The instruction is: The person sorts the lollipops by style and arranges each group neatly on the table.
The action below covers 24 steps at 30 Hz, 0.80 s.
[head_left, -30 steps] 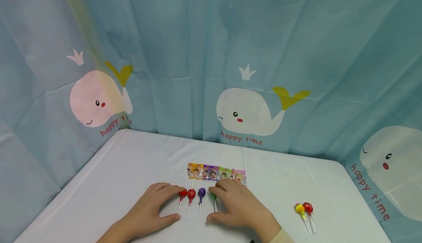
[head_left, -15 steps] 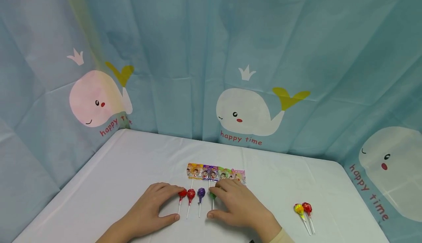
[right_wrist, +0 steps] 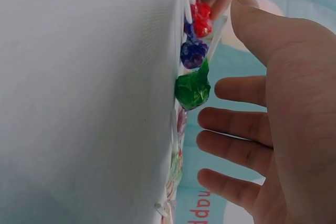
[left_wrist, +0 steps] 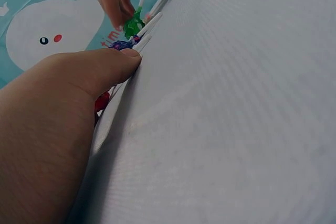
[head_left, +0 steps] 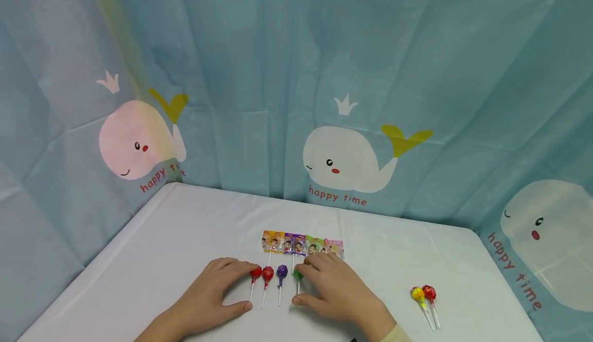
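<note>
Four wrapped lollipops lie in a row on the white table (head_left: 185, 239), sticks toward me. My left hand (head_left: 210, 290) reaches its index fingertip to the leftmost red lollipop (head_left: 255, 274), its thumb low beside the stick. Right of that come another red lollipop (head_left: 267, 275) and a purple lollipop (head_left: 282, 272). My right hand (head_left: 335, 288) has its index fingertip at the head of the green lollipop (head_left: 298, 274), and its thumb overlaps the stick's lower end. In the right wrist view, the fingers are loosely extended beside the green lollipop (right_wrist: 192, 88), not curled round it.
Behind the row lies a line of flat-packed lollipops: orange (head_left: 273, 241), purple (head_left: 294, 244), green (head_left: 315, 246) and pink (head_left: 334, 248), partly behind my right hand. A yellow lollipop (head_left: 418, 294) and a red lollipop (head_left: 429, 292) lie off to the right. A whale-print curtain (head_left: 241, 146) hangs behind.
The green lollipop's stick has swung slightly left and now stands straighter, with my right hand staying at it. The view shifts a little; my left hand stays put.
</note>
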Motion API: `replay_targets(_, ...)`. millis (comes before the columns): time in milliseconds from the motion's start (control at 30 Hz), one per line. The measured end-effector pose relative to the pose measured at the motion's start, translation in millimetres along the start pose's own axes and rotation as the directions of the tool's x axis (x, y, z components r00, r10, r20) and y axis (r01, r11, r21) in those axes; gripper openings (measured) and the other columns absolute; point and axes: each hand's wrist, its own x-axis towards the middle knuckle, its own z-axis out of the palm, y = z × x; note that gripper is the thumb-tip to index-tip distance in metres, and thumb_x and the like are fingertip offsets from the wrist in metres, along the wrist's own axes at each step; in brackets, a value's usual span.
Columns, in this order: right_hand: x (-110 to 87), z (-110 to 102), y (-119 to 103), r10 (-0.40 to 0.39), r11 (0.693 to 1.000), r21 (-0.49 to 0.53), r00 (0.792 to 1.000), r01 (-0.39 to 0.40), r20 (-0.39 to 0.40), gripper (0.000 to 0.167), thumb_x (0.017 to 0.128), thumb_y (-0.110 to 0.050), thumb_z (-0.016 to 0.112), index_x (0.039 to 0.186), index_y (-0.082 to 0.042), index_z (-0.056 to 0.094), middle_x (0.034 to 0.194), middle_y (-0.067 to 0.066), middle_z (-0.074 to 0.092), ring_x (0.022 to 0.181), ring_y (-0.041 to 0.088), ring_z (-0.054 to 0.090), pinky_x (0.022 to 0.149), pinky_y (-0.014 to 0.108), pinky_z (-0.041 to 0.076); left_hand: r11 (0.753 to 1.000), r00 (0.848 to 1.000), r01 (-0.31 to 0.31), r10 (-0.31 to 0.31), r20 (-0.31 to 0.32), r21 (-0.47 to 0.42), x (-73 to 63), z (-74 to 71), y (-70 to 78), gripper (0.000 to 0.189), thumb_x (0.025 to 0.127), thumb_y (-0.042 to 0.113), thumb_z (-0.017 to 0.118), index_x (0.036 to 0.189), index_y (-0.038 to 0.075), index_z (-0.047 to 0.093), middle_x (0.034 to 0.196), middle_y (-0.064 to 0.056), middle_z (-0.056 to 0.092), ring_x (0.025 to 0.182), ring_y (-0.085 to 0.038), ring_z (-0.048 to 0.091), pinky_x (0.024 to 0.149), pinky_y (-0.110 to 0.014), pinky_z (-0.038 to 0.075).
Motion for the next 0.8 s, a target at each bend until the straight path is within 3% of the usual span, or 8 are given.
replay_targets(800,-19.6,-8,12,0.020,0.997,-0.072,0.997,-0.025,-0.069,0.054,0.104,-0.062,0.066,0.131,-0.016,0.077,0.124,-0.004,0.071,0.122,0.017,0.065,0.109,0.044,0.053,1.000,1.000,0.003,-0.003,0.010,-0.009,-0.6,1.0,-1.4,0.068,0.090,0.071,0.078,0.150,0.044,0.062,0.142,0.030,0.060,0.133,-0.014,0.052,0.111,-0.058,0.048)
